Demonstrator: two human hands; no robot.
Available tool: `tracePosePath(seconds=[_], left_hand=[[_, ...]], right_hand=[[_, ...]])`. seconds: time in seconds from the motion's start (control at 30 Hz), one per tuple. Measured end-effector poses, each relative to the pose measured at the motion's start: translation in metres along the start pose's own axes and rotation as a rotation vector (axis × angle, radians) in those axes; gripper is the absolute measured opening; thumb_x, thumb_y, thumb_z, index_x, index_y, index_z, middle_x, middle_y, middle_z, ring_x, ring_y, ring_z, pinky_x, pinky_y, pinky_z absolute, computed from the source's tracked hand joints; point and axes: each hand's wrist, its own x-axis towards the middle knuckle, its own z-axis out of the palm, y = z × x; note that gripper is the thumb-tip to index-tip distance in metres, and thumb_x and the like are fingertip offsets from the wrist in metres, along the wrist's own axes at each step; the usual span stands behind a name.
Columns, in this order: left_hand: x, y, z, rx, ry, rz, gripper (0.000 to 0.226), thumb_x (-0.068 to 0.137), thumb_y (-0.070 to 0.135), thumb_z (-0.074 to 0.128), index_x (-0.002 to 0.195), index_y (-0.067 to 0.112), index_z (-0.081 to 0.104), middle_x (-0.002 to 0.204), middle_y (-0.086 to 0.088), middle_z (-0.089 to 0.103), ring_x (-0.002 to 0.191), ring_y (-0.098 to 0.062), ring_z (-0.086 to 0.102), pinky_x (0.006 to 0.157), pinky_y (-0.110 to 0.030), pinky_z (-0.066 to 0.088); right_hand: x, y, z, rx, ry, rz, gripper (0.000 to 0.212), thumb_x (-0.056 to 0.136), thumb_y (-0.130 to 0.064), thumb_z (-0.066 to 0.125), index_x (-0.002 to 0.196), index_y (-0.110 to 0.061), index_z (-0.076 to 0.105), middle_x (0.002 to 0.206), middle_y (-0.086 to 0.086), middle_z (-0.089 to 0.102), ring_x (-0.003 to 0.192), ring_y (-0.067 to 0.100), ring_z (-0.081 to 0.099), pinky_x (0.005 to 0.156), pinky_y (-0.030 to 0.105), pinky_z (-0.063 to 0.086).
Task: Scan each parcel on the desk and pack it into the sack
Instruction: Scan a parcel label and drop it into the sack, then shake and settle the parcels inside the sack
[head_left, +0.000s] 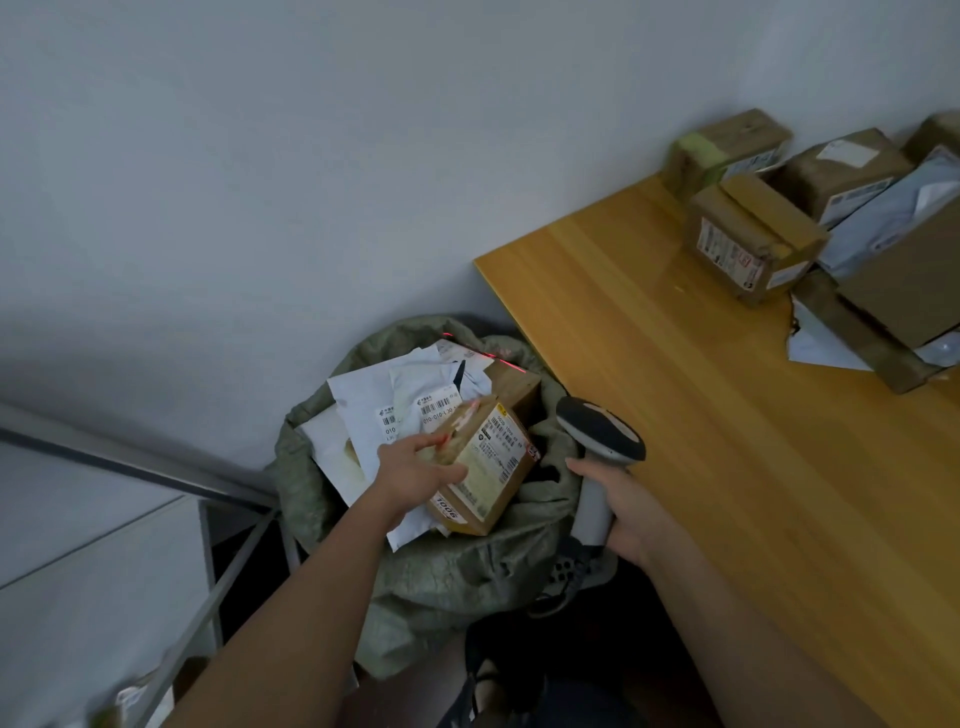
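A green woven sack (441, 571) stands open on the floor left of the wooden desk (727, 441). White mailers (374, 400) and a brown box lie in its mouth. My left hand (415, 473) grips a small brown cardboard parcel (488, 467) with a printed label, held over the sack's opening. My right hand (634, 512) grips the handle of a grey barcode scanner (600, 431) beside the desk's edge. A red scan line falls on the parcels at the sack's far rim. Several more brown boxes (748, 239) and grey mailers (893, 208) are piled at the desk's far right.
A white wall runs behind the sack and desk. A metal-framed shelf (208, 545) stands at the left, close to the sack. My foot in a dark sandal (566, 577) shows below the scanner.
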Motion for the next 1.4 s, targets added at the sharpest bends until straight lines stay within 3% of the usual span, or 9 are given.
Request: tracePosePath(seconds=[0.13,0.3,0.57,0.73,0.93,1.03,1.17,1.3,1.4], left_hand=[[-0.008,0.003,0.005,0.102,-0.007,0.023,0.063,0.055,0.025,0.09,0.114,0.031,0.067,0.135,-0.007,0.035,0.114,-0.024,0.055,0.095,-0.037,0.053],[-0.016,0.019,0.023,0.342,0.004,0.076,0.072,0.061,0.04,0.084,0.128,0.037,0.058,0.142,-0.011,0.02,0.131,-0.038,0.033,0.109,-0.045,0.038],[-0.031,0.022,0.064,0.752,0.013,0.251,0.064,0.067,0.046,0.082,0.122,0.027,0.055,0.139,-0.013,0.022,0.13,-0.041,0.026,0.107,-0.052,0.037],[-0.026,0.009,0.062,0.828,-0.038,0.23,0.074,0.069,0.051,0.079,0.133,0.033,0.047,0.142,-0.014,0.024,0.133,-0.043,0.026,0.11,-0.053,0.031],[-0.033,-0.007,0.044,0.89,0.061,0.346,0.051,0.09,0.064,0.046,0.133,0.037,0.048,0.122,-0.009,0.044,0.118,-0.034,0.038,0.099,-0.045,0.039],[-0.039,-0.005,0.024,0.533,0.374,0.519,0.026,0.101,0.03,0.043,0.111,0.013,0.06,0.103,-0.005,0.052,0.096,-0.023,0.051,0.08,-0.036,0.048],[-0.014,-0.03,-0.02,-0.045,0.755,0.171,0.023,0.097,0.02,0.047,0.103,0.0,0.057,0.111,-0.015,0.051,0.093,-0.027,0.055,0.083,-0.037,0.045],[0.036,-0.075,-0.067,-0.226,0.729,-0.213,0.039,0.092,0.016,0.05,0.124,-0.008,0.048,0.132,-0.026,0.044,0.117,-0.042,0.05,0.102,-0.048,0.043],[0.073,-0.107,-0.09,-0.376,0.616,-0.336,0.048,0.088,0.012,0.058,0.13,-0.005,0.043,0.13,-0.019,0.052,0.111,-0.037,0.058,0.084,-0.045,0.054]], right_hand=[[-0.005,-0.008,-0.002,0.028,0.012,-0.061,0.027,0.087,-0.007,0.069,0.114,-0.007,0.065,0.114,0.017,0.069,0.106,0.032,0.065,0.091,0.047,0.054],[-0.013,-0.012,-0.016,0.013,-0.023,-0.001,0.037,0.087,-0.002,0.067,0.124,-0.005,0.062,0.118,0.019,0.069,0.106,0.032,0.066,0.074,0.041,0.059],[-0.012,-0.006,-0.011,-0.101,0.02,-0.047,0.045,0.084,-0.007,0.074,0.126,-0.009,0.06,0.118,0.016,0.068,0.097,0.027,0.066,0.072,0.036,0.053],[-0.011,-0.001,0.002,-0.071,0.044,-0.038,0.021,0.086,-0.009,0.071,0.106,-0.004,0.069,0.094,0.016,0.074,0.079,0.028,0.07,0.064,0.036,0.054],[-0.012,-0.005,0.014,-0.194,0.047,-0.056,0.025,0.085,-0.005,0.069,0.109,0.0,0.067,0.091,0.017,0.071,0.084,0.032,0.067,0.07,0.04,0.055],[-0.011,-0.014,0.016,-0.142,0.095,-0.09,0.036,0.085,-0.005,0.069,0.12,-0.002,0.062,0.099,0.018,0.067,0.087,0.033,0.066,0.071,0.042,0.055],[-0.01,-0.019,0.025,-0.126,0.123,-0.135,0.031,0.089,0.0,0.063,0.119,-0.001,0.061,0.107,0.02,0.066,0.089,0.032,0.065,0.082,0.046,0.055],[0.0,-0.018,0.026,-0.197,0.162,-0.166,0.031,0.089,0.003,0.061,0.119,-0.004,0.061,0.112,0.018,0.066,0.094,0.031,0.065,0.082,0.046,0.054],[0.012,-0.014,0.024,-0.169,0.234,-0.166,0.033,0.092,0.003,0.057,0.125,0.0,0.055,0.121,0.013,0.062,0.089,0.029,0.064,0.064,0.03,0.056]])
